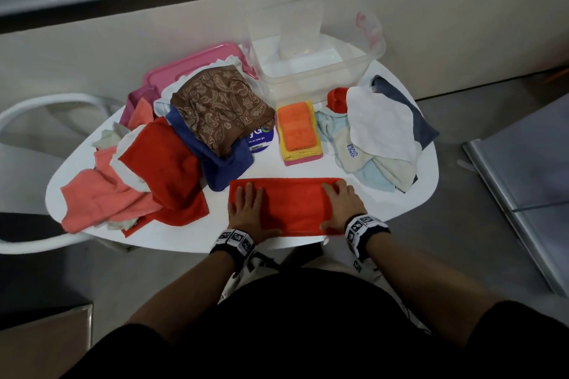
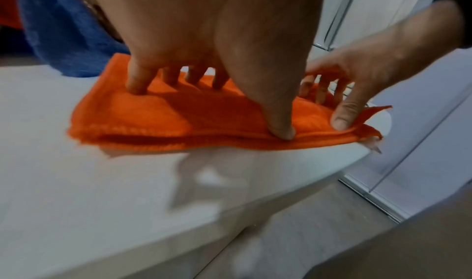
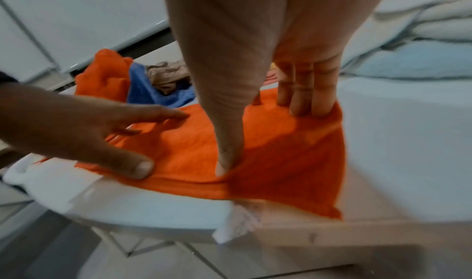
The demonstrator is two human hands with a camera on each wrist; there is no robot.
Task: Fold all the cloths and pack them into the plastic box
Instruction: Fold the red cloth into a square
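I count one clear plastic box [image 1: 311,71] at the far side of the table [image 1: 354,209], and one pink lid [image 1: 191,66] to its left. One folded stack [image 1: 298,132] sits in the middle; I make out three cloths in it, orange on yellow on pink. One red cloth [image 1: 292,206] lies flat near me under my two hands. Two loose heaps remain: the left heap [image 1: 160,157] and the right heap [image 1: 381,132]; their cloths overlap too much to count.
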